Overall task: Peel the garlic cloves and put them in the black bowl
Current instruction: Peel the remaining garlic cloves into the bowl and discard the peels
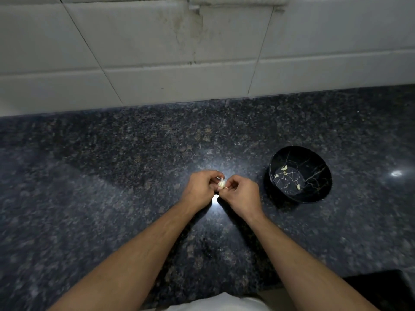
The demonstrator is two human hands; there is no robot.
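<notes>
- Left hand [201, 187] grips the small white papery garlic piece [221, 183] above the dark speckled granite counter [112, 176].
- Right hand [241, 194] pinches its loose skin.
- Round black gold-veined bowl [318, 194], holding three peeled cloves [284, 168], lies to the right, nearer the right hand.
- Garlic long axis: cannot tell.

Dark speckled granite countertop [112, 176] running left to right below a white tiled wall, glossy with light glare near its middle, black bowl [323, 191] with gold veining standing on its right side
</notes>
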